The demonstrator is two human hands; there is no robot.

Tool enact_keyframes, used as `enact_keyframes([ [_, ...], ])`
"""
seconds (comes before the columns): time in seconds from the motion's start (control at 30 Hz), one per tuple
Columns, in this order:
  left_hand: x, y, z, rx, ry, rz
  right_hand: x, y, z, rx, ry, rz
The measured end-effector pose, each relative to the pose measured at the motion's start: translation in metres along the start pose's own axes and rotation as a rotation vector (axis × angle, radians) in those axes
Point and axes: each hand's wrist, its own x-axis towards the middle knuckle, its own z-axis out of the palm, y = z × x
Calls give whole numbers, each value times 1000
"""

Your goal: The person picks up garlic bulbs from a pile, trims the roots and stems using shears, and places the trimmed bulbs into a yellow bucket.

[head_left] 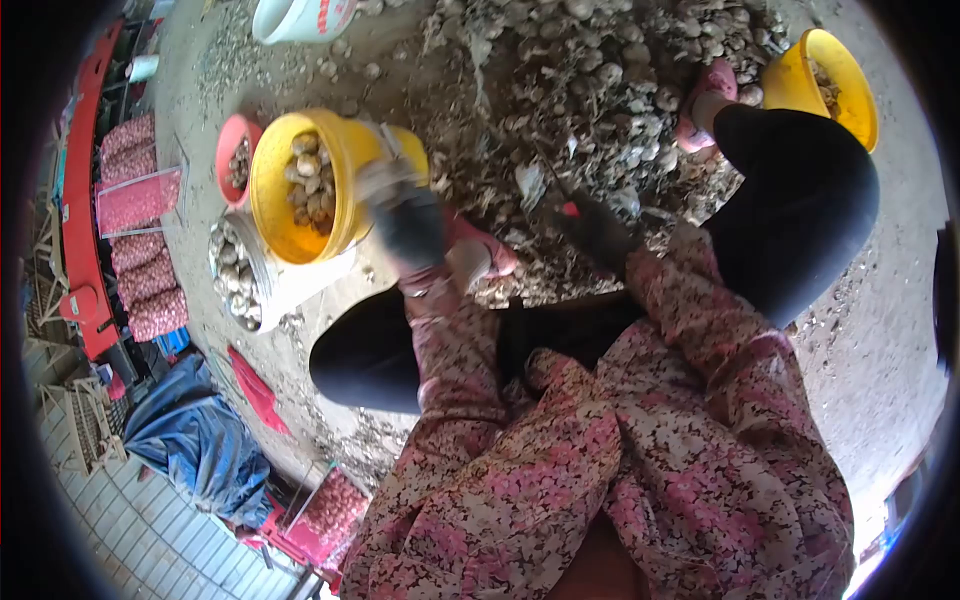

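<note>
Hanging just beside the yellow bucket (285, 233), the dark-gloved left hand (412, 228) is far nearer its mouth than the right; the bucket, with garlic bulbs (306, 168) inside, lies to that hand's left, its mouth turned toward the far side from the hand. Blur smears the left grip: a pale patch (385, 182) shows at the finger end, but I cannot tell whether it is a bulb or part of the glove, nor how far the fingers are spread. Between the knees, the gloved right hand (598, 235) looks closed around a slim tool (571, 209) with a red part, its long axis slanting forward and leftward, away from the body. Straight ahead of this hand, at its fingertips and beyond, spreads the garlic pile (610, 110) with dry stalks on the floor. A white bucket (268, 285) of bulbs stands beside the yellow one.
</note>
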Motion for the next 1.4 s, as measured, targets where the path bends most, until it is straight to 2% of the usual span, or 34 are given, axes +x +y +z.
enact_keyframes([
  [0.03, 4, 21, 32, -474, 61, -16, -5, -16, -5, 85, -14, 120],
  [0.07, 18, 29, 36, -783, 62, 4, -4, -14, -3, 87, -1, 120],
  [0.1, 25, 30, 30, -726, 172, -55, -3, -7, 3, 406, 23, 307],
  [0.13, 32, 14, 17, -567, 209, -104, -1, 1, 7, 730, 44, 492],
  [0.17, 44, -7, 6, -405, 243, -152, 1, 0, 4, 740, 51, 494],
  [0.2, 51, -30, 14, -166, 157, -308, 5, -4, 0, 821, 57, 568],
  [0.23, 56, -58, 21, -75, 134, -480, 8, -7, -4, 906, 65, 647],
  [0.27, 61, -90, 34, 147, 195, -502, 12, -11, -6, 968, 125, 622],
  [0.33, 84, -138, 80, 330, 261, -610, 15, -20, -8, 998, 218, 626],
  [0.4, 114, -187, 110, 642, 184, -596, 20, -21, -8, 1094, 292, 620],
  [0.47, 156, -243, 97, 668, -30, -571, 28, -7, 2, 1135, 300, 622],
  [0.5, 184, -283, 80, 835, -117, -562, 30, -4, 6, 1166, 301, 624],
  [0.53, 206, -317, 69, 998, -206, -547, 34, -14, 1, 1091, 331, 713],
  [0.57, 213, -335, 81, 998, -212, -556, 36, -15, 1, 1095, 339, 718],
  [0.63, 217, -367, 115, 1897, -112, -90, 40, -15, 0, 1221, 350, 696],
  [0.7, 227, -408, 94, 1969, -49, -151, 46, -20, -12, 1203, 337, 767],
  [0.77, 230, -417, 85, 2041, 18, -208, 49, -9, -10, 995, 230, 749],
  [0.8, 233, -402, 79, 1744, -153, -387, 50, 6, -3, 924, 221, 647],
  [0.83, 238, -387, 75, 1433, -305, -544, 51, 13, -3, 929, 221, 650],
  [0.87, 234, -387, 58, 1173, -244, -483, 55, 17, -5, 686, 286, 582],
  [0.9, 227, -382, 41, 1181, -242, -483, 57, 17, -7, 444, 344, 509],
  [0.97, 177, -322, 54, 1059, -227, -328, 65, 23, -17, 396, 359, 445],
  [1.0, 152, -292, 61, 1117, -234, -310, 67, 26, -21, 339, 379, 382],
  [1.07, 106, -245, 61, 1176, -231, -287, 69, 31, -24, 393, 343, 350],
  [1.13, 65, -211, 47, 1231, -400, -210, 61, 30, -24, 437, 303, 310],
  [1.23, 22, -157, 74, 1212, -348, -221, 50, 27, -19, 430, 180, 248],
  [1.27, 16, -146, 68, 1071, -318, -274, 40, 1, -29, 360, 167, 231],
  [1.3, 4, -131, 61, 1068, -296, -247, 30, -1, -17, 345, 148, 209],
  [1.37, -5, -122, 53, -288, 164, -801, 29, 4, -8, 263, 67, 187],
  [1.4, -8, -111, 48, -259, -53, -854, 27, 2, 3, 277, 141, -6],
])
